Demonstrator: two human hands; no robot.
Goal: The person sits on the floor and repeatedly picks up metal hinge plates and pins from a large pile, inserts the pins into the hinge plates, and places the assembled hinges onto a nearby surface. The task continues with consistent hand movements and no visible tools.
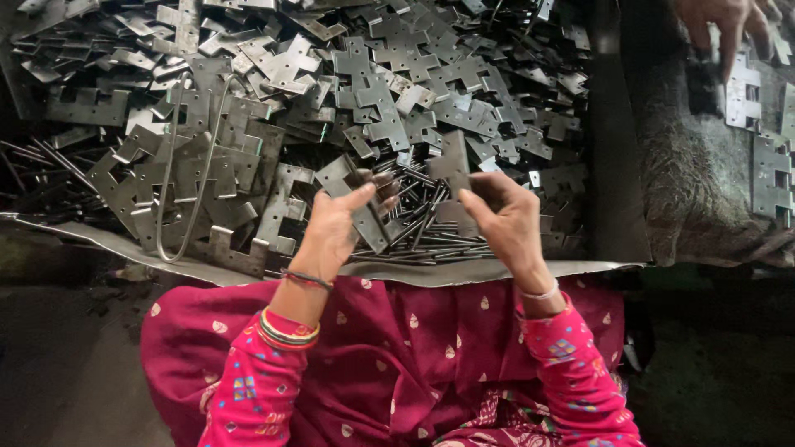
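While you sat over the work, your left hand (335,228) was closed on one flat grey hinge leaf (362,211), thumb on top and fingers beneath, the leaf tilted with its lower end toward you. Your right hand (505,219) was pinched around a second hinge leaf (451,164), which stood above the fingers, close to the first but apart from it; whether a pin was already in that hand you could not have told from this view. Item, unworked stock: a large heap of loose hinge leaves (331,83), lying every way up, filled the metal sheet (464,271) from its far edge down to your hands, and that sheet served as the bench. Item, pins: a bundle of thin dark pins (426,232) lay directly under and between your hands, and more long rods (41,170) lay at the left edge of the heap. Item, a bent wire loop (178,165) rested across the leaves on the left. Item, another person's hand (729,25) reached in at the upper right over a row of leaves (766,157) laid out on rough grey sacking (687,165). By judgement, the pair in your hands was not yet joined, no finished hinges were plainly to be seen near you, and the bulk of the heap remained untouched, so most of the work lay ahead.
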